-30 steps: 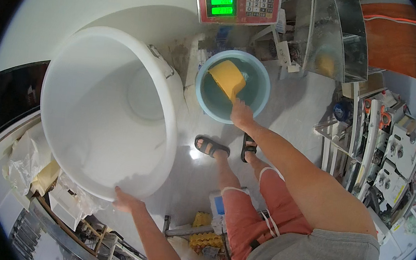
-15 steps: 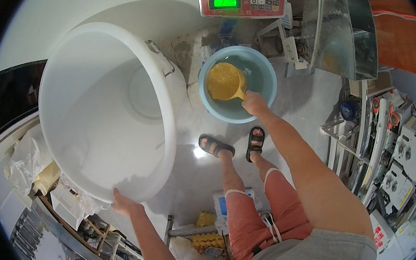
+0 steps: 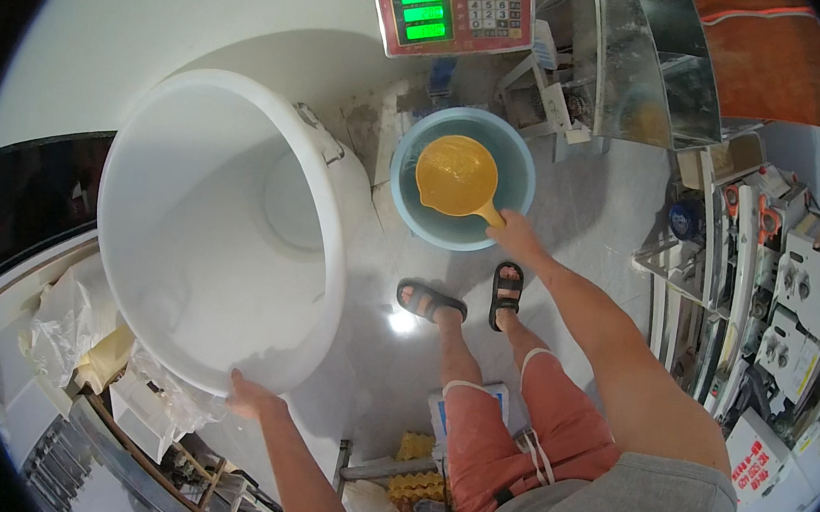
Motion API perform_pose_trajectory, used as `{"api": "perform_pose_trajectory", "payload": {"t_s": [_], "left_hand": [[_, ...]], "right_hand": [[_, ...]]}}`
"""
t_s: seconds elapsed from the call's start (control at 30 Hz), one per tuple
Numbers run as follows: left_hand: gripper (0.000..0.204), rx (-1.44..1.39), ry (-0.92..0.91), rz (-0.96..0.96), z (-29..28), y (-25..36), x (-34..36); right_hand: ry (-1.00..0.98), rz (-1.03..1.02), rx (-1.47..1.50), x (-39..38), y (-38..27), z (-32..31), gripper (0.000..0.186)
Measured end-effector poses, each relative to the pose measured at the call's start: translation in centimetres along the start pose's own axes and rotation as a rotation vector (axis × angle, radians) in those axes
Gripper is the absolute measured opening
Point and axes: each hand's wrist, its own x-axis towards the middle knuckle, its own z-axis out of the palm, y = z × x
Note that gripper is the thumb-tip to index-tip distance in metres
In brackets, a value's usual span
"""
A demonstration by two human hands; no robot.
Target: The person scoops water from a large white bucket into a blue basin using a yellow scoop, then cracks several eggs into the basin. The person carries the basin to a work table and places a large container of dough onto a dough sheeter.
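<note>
My right hand (image 3: 513, 234) is closed on the handle of a yellow scoop (image 3: 458, 172), whose bowl sits level over a light blue basin (image 3: 516, 148) and appears to hold water. The basin stands on the tiled floor in front of my feet. My left hand (image 3: 253, 399) grips the near rim of a big white tub (image 3: 329, 278) on the left, which looks empty inside apart from shadow.
A red scale display (image 3: 452, 13) sits above the basin. Metal chutes (image 3: 635, 70), an orange panel (image 3: 765, 53) and stacked machine parts (image 3: 790, 303) line the right. Plastic bags (image 3: 68, 322) lie left of the tub; a dark panel (image 3: 36, 195) is beside it.
The scoop has turned from tilted to level, dipped in the basin, and now appears raised with water in it. My left hand stays on the tub's rim.
</note>
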Motion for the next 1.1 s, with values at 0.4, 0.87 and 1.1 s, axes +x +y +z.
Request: {"api": "perform_pose_trajectory", "payload": {"t_s": [0.4, 0.87, 1.1], "left_hand": [[0.062, 0.116, -0.024, -0.004, -1.1, -0.4, 1.5], [0.057, 0.245, 0.003, 0.08, -2.5, -0.8, 3.5], [0.051, 0.215, -0.063, 0.026, -3.2, 0.9, 3.4]], "right_hand": [[0.031, 0.05, 0.143, -10.9, -5.9, -6.1, 0.037], [-0.103, -0.016, 0.118, -26.0, -28.3, -15.1, 0.031], [-0.287, -0.136, 0.167, -27.2, -39.6, -9.8, 0.029]]}}
